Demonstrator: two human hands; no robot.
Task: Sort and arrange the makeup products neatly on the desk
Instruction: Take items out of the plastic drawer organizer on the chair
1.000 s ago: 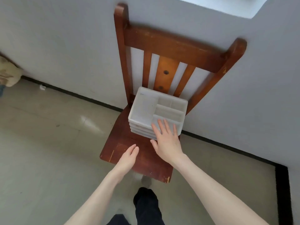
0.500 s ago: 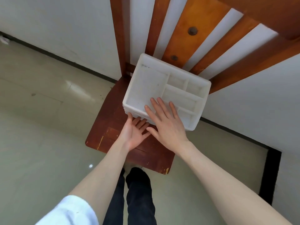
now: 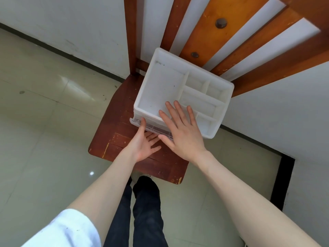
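A: Sitting centre frame, white plastic compartmented organizer box [image 3: 163, 86] on the dark red-brown wooden chair seat [image 3: 114, 136], pushed back against the chair's slatted backrest [image 3: 211, 27]. Top tray has one big section at left, smaller dividers at right. All look empty.

B: Hands?

A: Right hand [image 3: 183, 136] lies flat, fingers spread, over the near rim of the box top, fingertips reaching into the tray. Not wrapped around anything, just an open palm pressing or resting.

B: Left?

A: Left hand [image 3: 142, 145] is palm up, below the right one, at the front of the box. Thumb touches the clear plastic drawer front [image 3: 151, 128] under the white top; the other fingers go under the right hand, mostly hidden. Can't tell if it's actually gripping the drawer.

B: Drawer out?

A: Sticks out a little past the white body at lower left. Contents unreadable.

B: Rest?

A: Pale tiled floor [image 3: 44, 122] left, white wall [image 3: 276, 122] right, dark trousers [image 3: 147, 211] bottom centre, white sleeve [image 3: 67, 229] lower left.
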